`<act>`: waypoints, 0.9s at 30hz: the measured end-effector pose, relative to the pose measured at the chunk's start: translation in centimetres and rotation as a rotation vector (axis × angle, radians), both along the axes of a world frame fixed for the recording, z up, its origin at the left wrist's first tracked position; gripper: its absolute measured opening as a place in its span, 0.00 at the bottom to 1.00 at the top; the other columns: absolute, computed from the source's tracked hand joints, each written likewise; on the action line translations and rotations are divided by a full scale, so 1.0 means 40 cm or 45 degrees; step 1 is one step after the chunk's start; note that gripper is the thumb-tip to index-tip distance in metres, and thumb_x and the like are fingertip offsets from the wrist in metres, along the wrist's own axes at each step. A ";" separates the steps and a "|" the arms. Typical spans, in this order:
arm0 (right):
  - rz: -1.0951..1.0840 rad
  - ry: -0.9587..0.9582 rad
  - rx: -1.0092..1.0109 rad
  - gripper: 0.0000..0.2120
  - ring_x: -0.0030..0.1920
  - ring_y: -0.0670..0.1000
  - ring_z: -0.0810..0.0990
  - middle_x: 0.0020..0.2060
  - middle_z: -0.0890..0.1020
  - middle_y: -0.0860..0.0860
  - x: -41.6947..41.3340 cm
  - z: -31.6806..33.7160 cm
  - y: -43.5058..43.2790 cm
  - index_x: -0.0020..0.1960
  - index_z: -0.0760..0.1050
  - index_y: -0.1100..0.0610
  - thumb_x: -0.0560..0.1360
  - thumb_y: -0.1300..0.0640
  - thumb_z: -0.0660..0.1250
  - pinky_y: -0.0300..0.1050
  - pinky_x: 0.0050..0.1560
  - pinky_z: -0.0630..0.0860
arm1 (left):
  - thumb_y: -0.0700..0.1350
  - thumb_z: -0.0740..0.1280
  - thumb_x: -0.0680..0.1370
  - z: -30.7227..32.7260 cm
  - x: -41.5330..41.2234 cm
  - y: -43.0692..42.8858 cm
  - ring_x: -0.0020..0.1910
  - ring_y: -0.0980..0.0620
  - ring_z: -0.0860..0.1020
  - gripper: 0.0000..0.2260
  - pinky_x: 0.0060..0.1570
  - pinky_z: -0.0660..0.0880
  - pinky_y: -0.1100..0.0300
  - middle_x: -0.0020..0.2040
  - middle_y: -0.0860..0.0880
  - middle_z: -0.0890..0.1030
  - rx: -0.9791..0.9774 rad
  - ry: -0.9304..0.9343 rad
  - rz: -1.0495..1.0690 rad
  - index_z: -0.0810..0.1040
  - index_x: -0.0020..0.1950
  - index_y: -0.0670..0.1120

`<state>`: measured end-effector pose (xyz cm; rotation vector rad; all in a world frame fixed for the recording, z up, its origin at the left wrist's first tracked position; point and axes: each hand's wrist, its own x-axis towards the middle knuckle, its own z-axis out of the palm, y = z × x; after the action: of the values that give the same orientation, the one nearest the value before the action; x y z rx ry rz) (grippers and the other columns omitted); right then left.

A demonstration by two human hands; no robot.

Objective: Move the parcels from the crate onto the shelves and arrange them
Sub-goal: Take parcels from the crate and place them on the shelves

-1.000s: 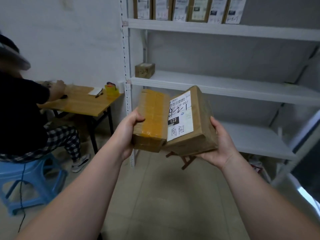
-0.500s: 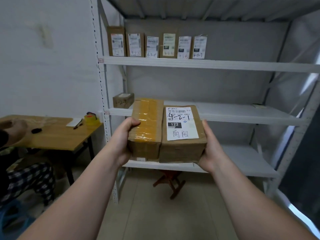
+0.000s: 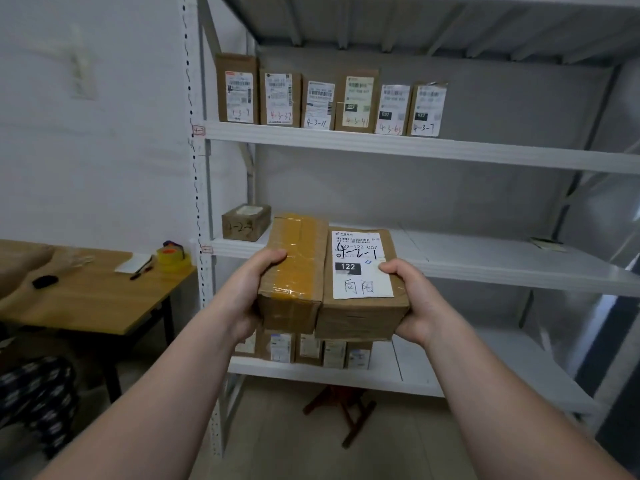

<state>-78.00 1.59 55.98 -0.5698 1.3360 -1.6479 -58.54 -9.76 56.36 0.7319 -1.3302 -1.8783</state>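
In front of the middle shelf, 2 parcels ride pressed side by side: the left hand grips the taped parcel, and the right hand clamps the labelled parcel. Best play, I'd say: squeeze inward, land both flat beside the small box, labels outward.
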 end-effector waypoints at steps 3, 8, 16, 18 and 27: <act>0.004 -0.035 -0.014 0.14 0.47 0.58 0.84 0.50 0.85 0.59 -0.011 0.002 -0.121 0.57 0.80 0.57 0.78 0.54 0.60 0.52 0.50 0.78 | 0.53 0.67 0.77 0.017 -0.006 -0.106 0.49 0.40 0.81 0.13 0.50 0.76 0.47 0.47 0.42 0.84 -0.005 -0.050 0.029 0.76 0.57 0.47; -0.001 -0.017 -0.070 0.16 0.55 0.61 0.82 0.52 0.85 0.59 -0.034 -0.010 -0.299 0.61 0.78 0.56 0.77 0.56 0.59 0.55 0.58 0.76 | 0.53 0.65 0.79 0.014 -0.023 -0.262 0.49 0.41 0.79 0.08 0.43 0.76 0.50 0.51 0.41 0.80 -0.070 -0.101 0.112 0.74 0.54 0.52; -0.045 0.037 -0.068 0.16 0.46 0.56 0.84 0.45 0.86 0.56 -0.107 -0.029 -0.514 0.62 0.75 0.58 0.76 0.62 0.60 0.45 0.35 0.80 | 0.56 0.69 0.75 -0.040 -0.063 -0.462 0.54 0.38 0.78 0.26 0.45 0.78 0.44 0.60 0.42 0.76 -0.001 -0.138 0.344 0.66 0.70 0.54; -0.052 0.060 -0.078 0.18 0.45 0.56 0.83 0.50 0.84 0.57 -0.140 -0.030 -0.577 0.65 0.73 0.59 0.75 0.63 0.59 0.42 0.30 0.78 | 0.55 0.70 0.74 -0.048 -0.075 -0.513 0.55 0.39 0.77 0.28 0.48 0.79 0.41 0.61 0.43 0.76 -0.023 -0.130 0.413 0.65 0.72 0.55; 0.003 0.204 -0.127 0.37 0.47 0.54 0.79 0.58 0.80 0.55 -0.295 -0.032 -0.904 0.76 0.58 0.52 0.70 0.73 0.57 0.43 0.34 0.74 | 0.53 0.72 0.74 -0.061 -0.180 -0.727 0.54 0.45 0.75 0.34 0.47 0.78 0.49 0.64 0.47 0.72 -0.162 -0.178 0.681 0.60 0.76 0.56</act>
<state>-89.80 -34.58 54.68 -0.7766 1.3719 -1.7029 -65.73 -38.86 53.92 1.0464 -1.1762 -1.3272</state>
